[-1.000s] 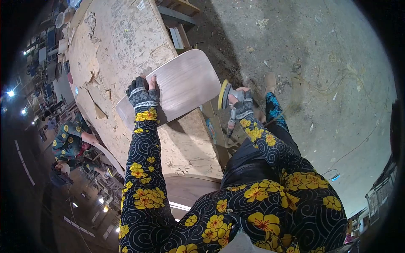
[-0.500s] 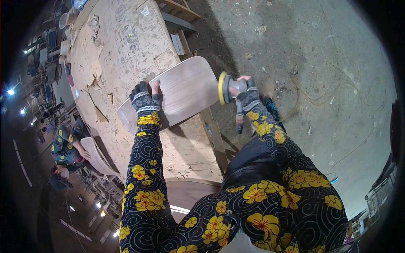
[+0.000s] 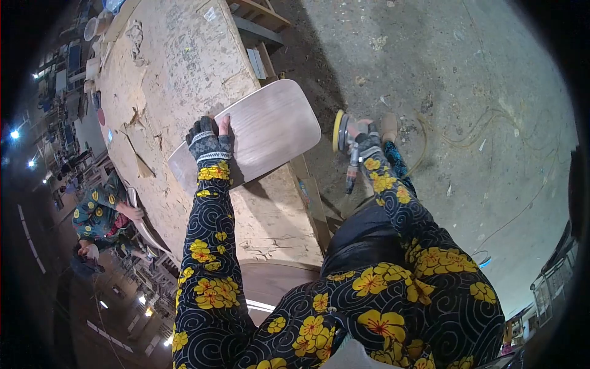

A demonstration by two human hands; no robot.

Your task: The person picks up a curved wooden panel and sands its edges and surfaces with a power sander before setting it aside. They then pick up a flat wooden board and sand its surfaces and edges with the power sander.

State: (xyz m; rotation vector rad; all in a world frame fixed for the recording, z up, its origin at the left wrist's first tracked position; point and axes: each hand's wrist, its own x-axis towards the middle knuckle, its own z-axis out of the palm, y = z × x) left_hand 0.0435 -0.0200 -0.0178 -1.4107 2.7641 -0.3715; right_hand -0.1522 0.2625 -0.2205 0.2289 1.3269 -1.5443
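Observation:
A flat wooden panel (image 3: pixel 276 123) with rounded corners lies slantwise on the worktable (image 3: pixel 276 218), its right end past the table edge. My left hand (image 3: pixel 211 140), in a patterned grey fingerless glove, is wrapped over the panel's upper edge, thumb on its face. Off the panel's right end, my right hand (image 3: pixel 362 136) grips a round sander (image 3: pixel 343 131) by its body. The sander's yellow-rimmed pad faces the panel without touching it.
Across the table at the left, a co-worker (image 3: pixel 98 215) holds a curved board (image 3: pixel 145 226). Another curved wooden piece (image 3: pixel 276 277) is near my body. Wooden framing (image 3: pixel 261 31) stands beyond the table's upper edge. A hose (image 3: pixel 424 144) trails on the floor.
My right hand has moved the sander a little to the right, farther from the panel. The panel has shifted slightly. The co-worker's board is tilted more edge-on.

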